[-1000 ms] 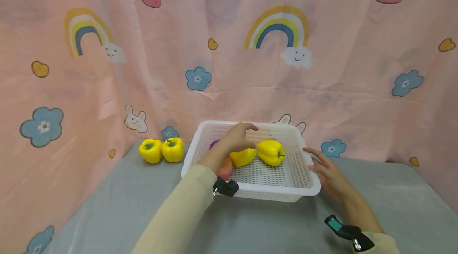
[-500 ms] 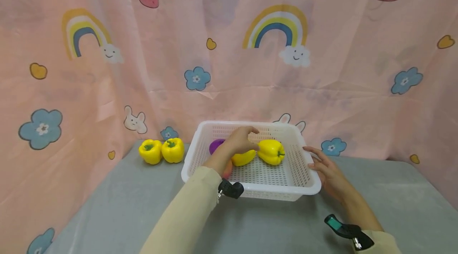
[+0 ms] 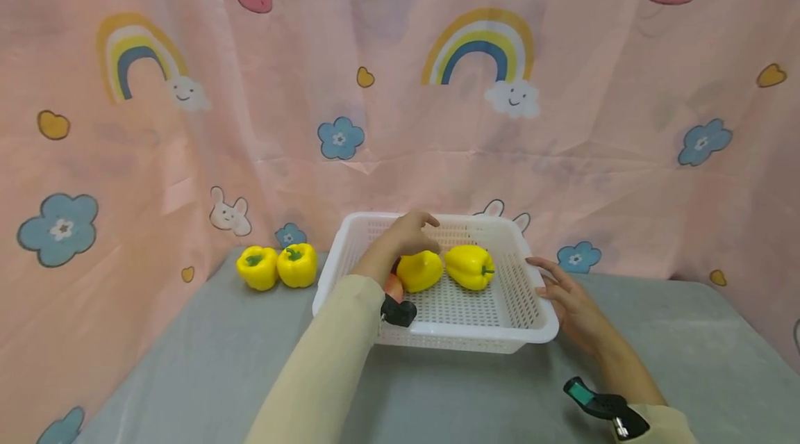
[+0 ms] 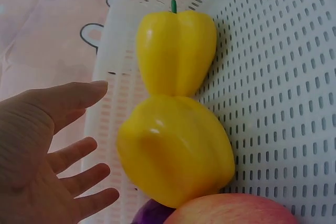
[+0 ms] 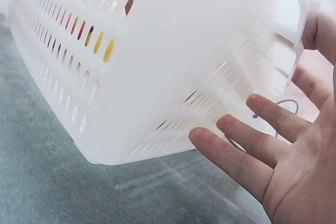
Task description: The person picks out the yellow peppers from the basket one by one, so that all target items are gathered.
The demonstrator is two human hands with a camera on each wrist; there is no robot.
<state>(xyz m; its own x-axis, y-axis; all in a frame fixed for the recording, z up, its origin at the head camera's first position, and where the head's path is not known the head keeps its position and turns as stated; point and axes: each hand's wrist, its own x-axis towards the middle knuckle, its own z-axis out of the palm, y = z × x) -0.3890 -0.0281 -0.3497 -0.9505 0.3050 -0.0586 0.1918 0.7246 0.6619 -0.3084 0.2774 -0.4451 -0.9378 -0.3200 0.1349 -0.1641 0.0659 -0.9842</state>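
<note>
My left hand (image 3: 405, 234) is over the left half of a white perforated plastic basket (image 3: 459, 333). In the left wrist view its fingers are spread beside two yellow bell peppers, with a gap between. One pepper (image 4: 177, 51) shows a green stem; the other (image 4: 176, 150) lies against it, stem out of sight. A red-and-yellow fruit (image 4: 233, 211) and a purple thing (image 4: 153, 212), mostly hidden, lie next to them. My right hand (image 3: 578, 308) holds the basket's right rim. Its thumb and index finger are at the rim, and the lower fingers reach along the outer wall.
Two more yellow bell peppers, one on the left (image 3: 257, 268) and one on the right (image 3: 297, 265), stand on the grey table (image 3: 187, 374) left of the basket. A pink patterned curtain (image 3: 400, 166) hangs behind the table.
The left pepper in the basket has turned and shows more of its round side. My left hand has shifted slightly, and the purple thing is now hidden in the head view. My right hand stays put.
</note>
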